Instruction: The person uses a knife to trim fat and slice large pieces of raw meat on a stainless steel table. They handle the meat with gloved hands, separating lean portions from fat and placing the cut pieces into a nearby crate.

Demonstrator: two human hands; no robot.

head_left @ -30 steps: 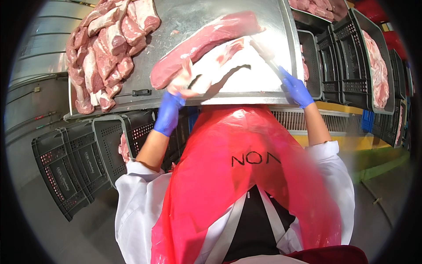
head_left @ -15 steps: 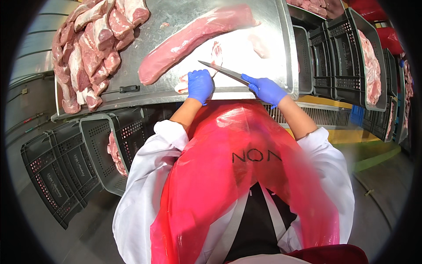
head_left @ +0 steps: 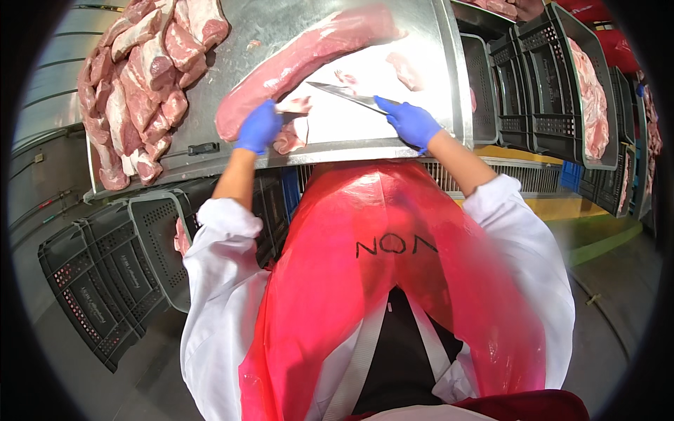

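Note:
My right hand [head_left: 413,125], in a blue glove, grips a long-bladed knife [head_left: 344,93] whose tip points left across the white cutting surface [head_left: 351,126]. The blue-gloved left hand [head_left: 260,128] is closed on a pale, fatty meat trimming [head_left: 295,105] that sticks out to the right of its fingers. Just below it lies a pinkish trimming [head_left: 289,137]. Beyond both hands stretches a long pink loin of meat [head_left: 302,59], its near end beside my left hand. Small scraps [head_left: 345,77] and a flat meat piece [head_left: 405,71] rest past the knife.
A big heap of meat pieces [head_left: 144,91] covers the left of the metal table [head_left: 235,59]. A small black object [head_left: 203,149] lies by its near edge. Dark crates with meat stand at right [head_left: 554,98] and below left [head_left: 158,231].
My left hand has moved left, toward the loin's near end, with the trimming. My right hand and the knife have shifted slightly left and farther away; the blade is clear of the trimming.

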